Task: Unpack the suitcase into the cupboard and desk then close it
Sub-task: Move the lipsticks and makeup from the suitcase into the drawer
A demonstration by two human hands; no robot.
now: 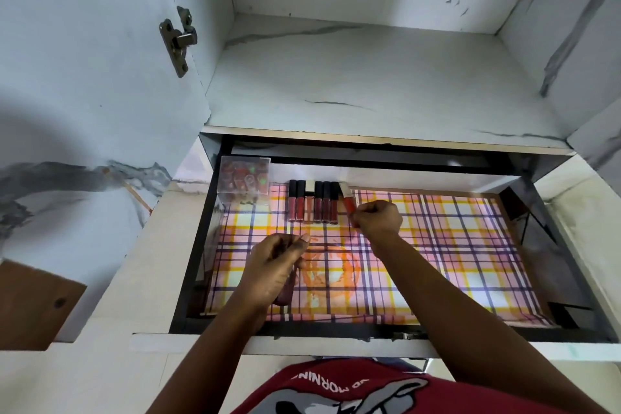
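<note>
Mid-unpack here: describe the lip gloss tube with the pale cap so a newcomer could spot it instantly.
Find the open drawer with the plaid liner. At its back left, beside a clear plastic box, lies a row of lip gloss tubes. The pale-capped tube is third from left, its neighbours black-capped.

Red shirt with grey-white graphic, white lettering; both forearms bare, no sleeves visible.
</note>
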